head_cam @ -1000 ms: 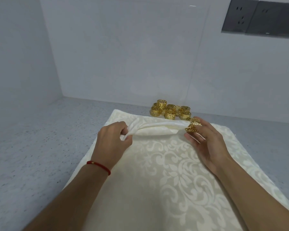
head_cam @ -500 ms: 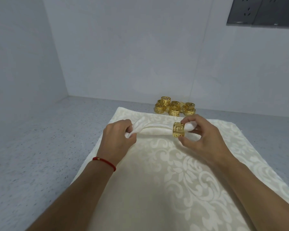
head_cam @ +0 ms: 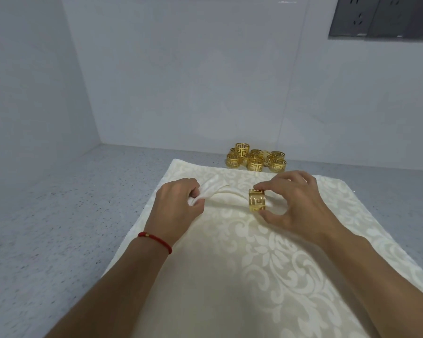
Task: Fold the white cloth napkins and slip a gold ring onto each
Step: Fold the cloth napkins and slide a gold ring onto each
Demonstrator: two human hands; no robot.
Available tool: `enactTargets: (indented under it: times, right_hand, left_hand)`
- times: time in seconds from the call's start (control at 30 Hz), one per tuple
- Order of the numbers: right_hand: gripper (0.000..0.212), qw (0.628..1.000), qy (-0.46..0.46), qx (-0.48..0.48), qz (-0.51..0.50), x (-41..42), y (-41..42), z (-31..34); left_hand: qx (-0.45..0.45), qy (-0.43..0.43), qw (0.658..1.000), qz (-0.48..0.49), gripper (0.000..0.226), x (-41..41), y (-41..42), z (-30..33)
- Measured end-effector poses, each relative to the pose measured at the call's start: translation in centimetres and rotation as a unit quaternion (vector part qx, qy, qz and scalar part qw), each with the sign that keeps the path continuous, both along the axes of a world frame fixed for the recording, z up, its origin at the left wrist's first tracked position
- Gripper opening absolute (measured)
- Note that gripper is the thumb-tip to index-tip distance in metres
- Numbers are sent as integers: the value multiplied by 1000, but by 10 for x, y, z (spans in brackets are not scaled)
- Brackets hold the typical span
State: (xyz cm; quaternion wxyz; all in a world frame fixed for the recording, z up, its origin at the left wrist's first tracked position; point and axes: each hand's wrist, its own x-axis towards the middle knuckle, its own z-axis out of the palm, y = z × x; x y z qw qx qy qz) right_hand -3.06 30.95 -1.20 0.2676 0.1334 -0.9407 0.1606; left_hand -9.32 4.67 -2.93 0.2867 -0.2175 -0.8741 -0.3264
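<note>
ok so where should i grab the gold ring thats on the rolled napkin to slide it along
Grip the gold ring across its outer band, top and bottom, coming from its right end, as the right hand does with thumb below and fingers above. It stands on edge around the rolled napkin, its opening facing sideways, so both ends must stay clear. The left hand pinches the roll's left end, steadying it.

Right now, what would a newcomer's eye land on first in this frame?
Centre frame, the right hand pinches a gold napkin ring already threaded onto a rolled white napkin, whose other end the left hand grips. Behind them, a cluster of spare gold rings sits by the wall.
</note>
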Motion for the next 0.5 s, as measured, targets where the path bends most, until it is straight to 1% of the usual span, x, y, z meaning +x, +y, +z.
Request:
enactTargets:
  times: [0.03, 0.1, 0.23, 0.27, 0.37, 0.5]
  right_hand:
    - [44, 999, 23, 25, 0, 1, -3, 0]
    - [44, 998, 48, 46, 7, 2, -11, 0]
    - [47, 998, 43, 45, -14, 4, -28, -3]
    - [46, 999, 37, 32, -18, 5, -31, -3]
    - [40, 996, -4, -90, -14, 8, -34, -1]
    - [47, 973, -43, -226, 18, 8, -35, -5]
  left_hand:
    - [-5, 2, 1000, -1, 21, 0, 1, 0]
    - [-18, 8, 1000, -4, 23, 1, 2, 0]
    - [-54, 32, 998, -26, 30, 4, 9, 3]
    - [-66, 42, 996, -38, 33, 5, 11, 4]
    - [-87, 66, 992, -59, 36, 9, 15, 6]
    - [-85, 73, 992, -53, 39, 9, 15, 3]
